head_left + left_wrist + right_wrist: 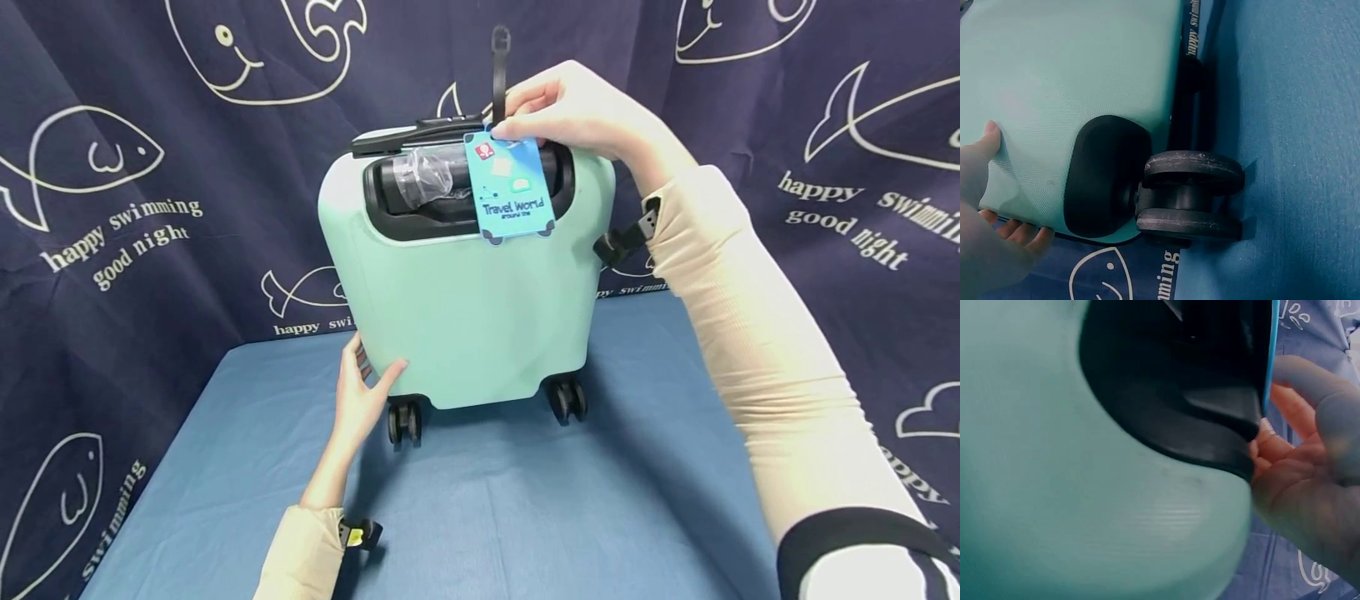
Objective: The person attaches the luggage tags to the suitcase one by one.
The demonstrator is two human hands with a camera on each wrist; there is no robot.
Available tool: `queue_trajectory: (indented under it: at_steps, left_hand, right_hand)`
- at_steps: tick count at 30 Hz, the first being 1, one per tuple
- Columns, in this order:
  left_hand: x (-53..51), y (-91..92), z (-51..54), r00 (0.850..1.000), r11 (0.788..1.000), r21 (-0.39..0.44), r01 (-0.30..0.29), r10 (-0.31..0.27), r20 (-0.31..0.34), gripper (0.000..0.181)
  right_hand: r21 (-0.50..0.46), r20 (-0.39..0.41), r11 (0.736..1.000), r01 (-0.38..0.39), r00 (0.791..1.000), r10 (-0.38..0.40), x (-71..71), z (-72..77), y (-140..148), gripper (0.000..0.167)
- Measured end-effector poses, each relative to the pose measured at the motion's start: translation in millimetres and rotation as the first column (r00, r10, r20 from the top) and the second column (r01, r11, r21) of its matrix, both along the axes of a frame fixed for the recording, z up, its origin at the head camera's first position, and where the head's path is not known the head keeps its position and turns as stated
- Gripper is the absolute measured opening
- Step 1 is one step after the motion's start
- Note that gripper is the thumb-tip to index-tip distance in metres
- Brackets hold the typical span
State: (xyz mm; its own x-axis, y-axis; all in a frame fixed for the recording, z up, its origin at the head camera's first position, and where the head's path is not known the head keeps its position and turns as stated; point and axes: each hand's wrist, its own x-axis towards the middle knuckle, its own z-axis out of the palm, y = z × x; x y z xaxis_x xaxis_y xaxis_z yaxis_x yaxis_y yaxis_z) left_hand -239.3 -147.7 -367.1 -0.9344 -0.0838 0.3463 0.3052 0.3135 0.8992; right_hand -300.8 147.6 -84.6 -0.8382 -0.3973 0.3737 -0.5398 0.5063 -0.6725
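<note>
Luggage tag [516, 187] faces the head camera, edge-on in the right-wrist view.

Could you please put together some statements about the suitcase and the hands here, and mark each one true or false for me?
1. The left hand holds the suitcase near a lower corner. True.
2. The suitcase is bright red. False: it is a pale mint green.
3. The luggage tag is blue and has printed words on it. True.
4. The right hand is at the bottom of the suitcase. False: it is at the top, by the luggage tag.
5. In the head view, clear plastic shows to the left of the luggage tag. True.
6. The wheels are white. False: they are black.
</note>
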Motion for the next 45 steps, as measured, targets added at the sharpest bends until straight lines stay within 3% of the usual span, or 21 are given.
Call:
queue_trajectory:
  at_steps: [5,10,14,25,31,39,45]
  left_hand:
    - [-1.4,-0.3,-0.8,1.0,1.0,0.007,-0.015,0.015,-0.026,0.076]
    - [-12.4,-5.7,-15.7,0.999,1.0,0.001,-0.023,0.023,-0.043,0.077]
    - [-14.7,-6.7,-21.6,0.999,1.0,-0.004,-0.027,0.027,-0.045,0.078]
    - [-16.7,-4.9,-21.5,0.997,0.999,0.013,-0.045,0.046,-0.066,0.078]
    - [-16.4,-5.5,-22.3,0.995,0.999,0.014,-0.05,0.051,-0.089,0.076]
    - [-16.2,-5.3,-22.6,0.995,0.999,0.025,-0.041,0.043,-0.094,0.075]
    - [-15.7,-5.9,-22.0,0.996,0.999,0.02,-0.035,0.037,-0.077,0.077]
  right_hand:
    - [0.139,-0.035,0.989,0.046,0.999,-0.042,4.0,7.9,-1.1,0.025]
    - [0.16,0.011,0.984,0.072,0.997,-0.075,6.8,8.2,-3.1,0.018]
    - [0.166,0.008,0.983,0.072,0.997,-0.075,6.4,4.0,-3.1,0.02]
    - [0.163,-0.111,0.985,0.054,0.993,-0.036,0.6,1.0,-3.6,0.016]
    - [0.168,-0.213,0.985,0.033,0.977,0.004,-9.5,-1.0,-3.1,0.016]
    - [0.042,-0.117,0.995,-0.092,0.988,0.097,-26.1,-3.3,-2.9,0.013]
    - [0.032,-0.135,0.997,-0.071,0.988,0.075,-32.1,-4.2,-7.6,0.009]
